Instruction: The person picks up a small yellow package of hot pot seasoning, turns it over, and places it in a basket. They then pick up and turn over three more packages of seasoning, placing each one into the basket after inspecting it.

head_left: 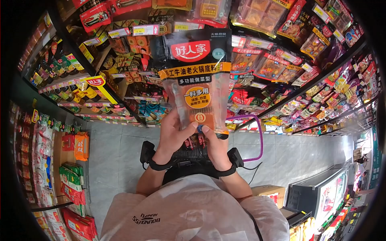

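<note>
A large plastic package [196, 84] with a black top, a red label and an orange band is held upright in front of the shelves. My left hand [173, 130] grips its lower left side, thumb across the front. On the lower right, my right hand [213, 138] holds the same package, its thumb also on the front near the other thumb. Most of the other fingers are hidden behind it. Both wrists wear black straps with small black devices. Below the package, part of a black basket or cart with red packs [195, 141] shows.
Shelves of packaged goods [273, 66] with price tags stand ahead and to both sides. A wooden shelf [58, 148] holds bags at the left. Grey tiled floor [112, 148] lies below. A purple handle or tube [261, 138] curves at the right, above a cardboard box [267, 190] and freezer [317, 190].
</note>
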The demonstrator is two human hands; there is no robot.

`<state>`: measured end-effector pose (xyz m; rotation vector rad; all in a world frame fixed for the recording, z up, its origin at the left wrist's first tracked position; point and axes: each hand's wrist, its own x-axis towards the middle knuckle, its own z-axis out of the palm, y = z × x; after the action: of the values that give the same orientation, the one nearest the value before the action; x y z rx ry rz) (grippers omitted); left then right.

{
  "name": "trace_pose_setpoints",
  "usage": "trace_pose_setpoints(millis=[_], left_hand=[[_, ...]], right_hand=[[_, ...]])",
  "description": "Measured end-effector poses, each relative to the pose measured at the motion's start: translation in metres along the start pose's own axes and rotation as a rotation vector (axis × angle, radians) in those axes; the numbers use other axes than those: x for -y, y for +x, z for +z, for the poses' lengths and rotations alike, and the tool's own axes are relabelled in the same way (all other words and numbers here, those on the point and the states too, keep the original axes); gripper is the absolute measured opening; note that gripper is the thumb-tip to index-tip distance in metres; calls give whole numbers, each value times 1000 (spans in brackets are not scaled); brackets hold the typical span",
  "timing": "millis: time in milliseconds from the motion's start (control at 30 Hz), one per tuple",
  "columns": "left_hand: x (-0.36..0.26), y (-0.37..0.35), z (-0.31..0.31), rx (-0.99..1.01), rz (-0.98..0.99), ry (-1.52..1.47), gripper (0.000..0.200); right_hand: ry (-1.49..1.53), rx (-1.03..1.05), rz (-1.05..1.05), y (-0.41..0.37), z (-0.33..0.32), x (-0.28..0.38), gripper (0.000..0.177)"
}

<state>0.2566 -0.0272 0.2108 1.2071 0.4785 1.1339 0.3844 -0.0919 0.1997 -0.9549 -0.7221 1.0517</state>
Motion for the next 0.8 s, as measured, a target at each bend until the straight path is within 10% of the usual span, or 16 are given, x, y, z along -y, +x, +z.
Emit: trace_pose_setpoints(millis=[567, 800], left_hand=[[0, 9, -4, -87, 134, -99, 60], [-7, 2, 10, 13, 274, -123, 61]], right_hand=[[129, 0, -5, -1, 7, 15, 41], [-667, -118, -719, 7, 4, 8, 52]])
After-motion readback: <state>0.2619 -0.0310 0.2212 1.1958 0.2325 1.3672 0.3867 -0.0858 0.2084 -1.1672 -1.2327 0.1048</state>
